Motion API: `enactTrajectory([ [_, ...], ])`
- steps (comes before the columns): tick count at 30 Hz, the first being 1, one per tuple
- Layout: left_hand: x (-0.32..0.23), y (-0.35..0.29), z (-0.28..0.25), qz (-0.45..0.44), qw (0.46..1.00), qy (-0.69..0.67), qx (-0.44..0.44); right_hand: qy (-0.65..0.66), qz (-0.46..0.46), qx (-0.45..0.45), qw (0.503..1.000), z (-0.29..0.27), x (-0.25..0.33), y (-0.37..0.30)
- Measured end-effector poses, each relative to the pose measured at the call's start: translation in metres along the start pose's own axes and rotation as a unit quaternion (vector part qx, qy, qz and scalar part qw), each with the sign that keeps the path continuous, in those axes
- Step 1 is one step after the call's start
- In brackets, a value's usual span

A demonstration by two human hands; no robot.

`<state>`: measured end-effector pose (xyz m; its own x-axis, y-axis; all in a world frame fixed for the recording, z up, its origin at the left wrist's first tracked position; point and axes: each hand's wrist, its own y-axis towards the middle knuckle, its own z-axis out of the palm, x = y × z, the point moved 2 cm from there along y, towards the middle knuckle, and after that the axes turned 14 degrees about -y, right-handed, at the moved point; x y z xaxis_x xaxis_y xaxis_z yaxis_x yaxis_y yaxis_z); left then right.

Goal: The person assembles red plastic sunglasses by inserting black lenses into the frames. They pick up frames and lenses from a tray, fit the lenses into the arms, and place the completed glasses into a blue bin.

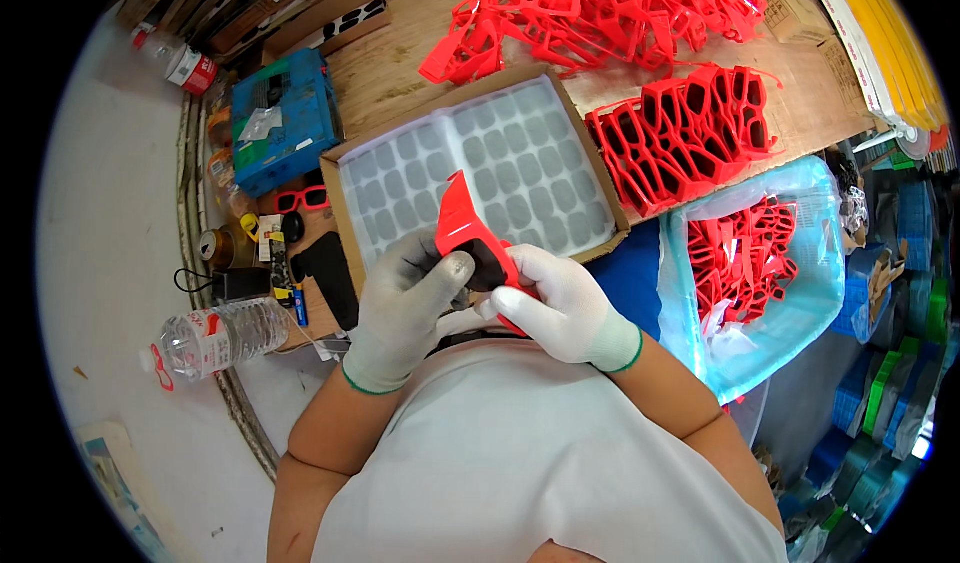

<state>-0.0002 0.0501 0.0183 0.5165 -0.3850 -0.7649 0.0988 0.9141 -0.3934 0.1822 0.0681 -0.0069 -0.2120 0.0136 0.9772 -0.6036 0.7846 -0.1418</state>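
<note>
Two gloved hands on my feed right now, both busy with one pair of red glasses in front of the wearer's chest, where it overlaps the near part of an open cardboard box from where I'm watching. My left hand, the one with the greyed glove, has its fingers pinched onto the frame beside a dark lens, thumb on the near side. My right hand, in the whiter glove, has the other end clamped between thumb and fingers, so no open gap on either side that I can see. The glasses are tilted, one red end sticking up. Inside the box I've got rows of dark lenses under whitish film. Further up the wooden surface is a messy heap of red frames, with a row of red sunglasses lined up just right of the box. Below those, a bin with a pale blue liner holds more red eyewear.
</note>
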Motion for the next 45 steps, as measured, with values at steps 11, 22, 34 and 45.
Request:
enactTrajectory([
  [11, 0.004, -0.006, -0.007, -0.004, 1.0, -0.003, 0.005, 0.147, -0.005, 0.05, 0.988, 0.003, -0.014, 0.001],
  [22, 0.006, -0.021, -0.015, -0.004, 0.998, 0.008, 0.058, 0.201, 0.031, 0.13, 0.97, 0.001, -0.008, -0.005],
  [34, 0.025, -0.019, -0.016, 0.071, 0.997, 0.042, -0.008, 0.045, -0.011, -0.011, 0.999, 0.013, -0.005, -0.006],
  [45, 0.025, -0.019, -0.012, 0.12, 0.977, 0.166, -0.06, -0.062, -0.025, -0.043, 0.997, 0.012, 0.0, -0.005],
])
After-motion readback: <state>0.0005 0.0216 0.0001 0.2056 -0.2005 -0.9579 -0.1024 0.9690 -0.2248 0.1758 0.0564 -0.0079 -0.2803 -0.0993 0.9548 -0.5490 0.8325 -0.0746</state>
